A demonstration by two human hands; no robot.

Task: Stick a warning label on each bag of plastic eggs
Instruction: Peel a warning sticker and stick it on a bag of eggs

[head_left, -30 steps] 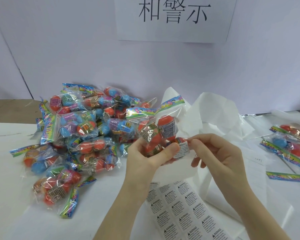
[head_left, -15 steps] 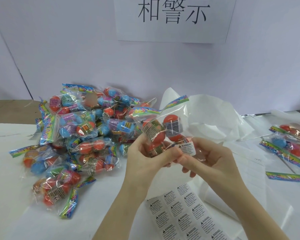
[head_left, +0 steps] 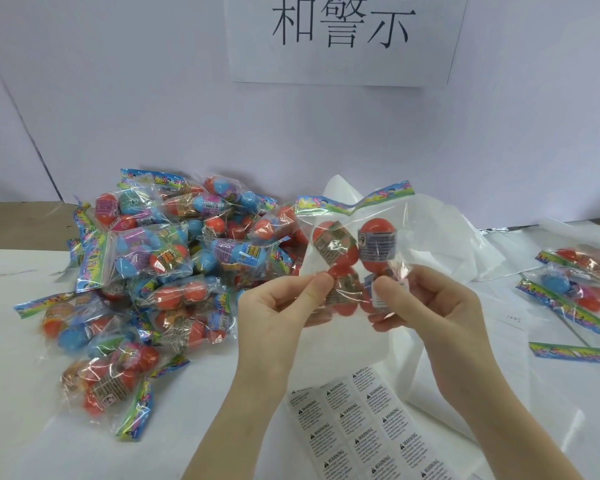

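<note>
Bag [head_left: 354,244] now upright between hands

Two bare hands, raised side by side, forearms reaching up from the lower edge.
Left hand [head_left: 274,306] is pinching with thumb over curled fingers; right hand [head_left: 426,306] is mirroring it, thumb pressing forward, fingers curling beneath.

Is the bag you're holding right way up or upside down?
Right way up: the held bag hangs with its rainbow header strip on top, pinched low by both hands.
</note>
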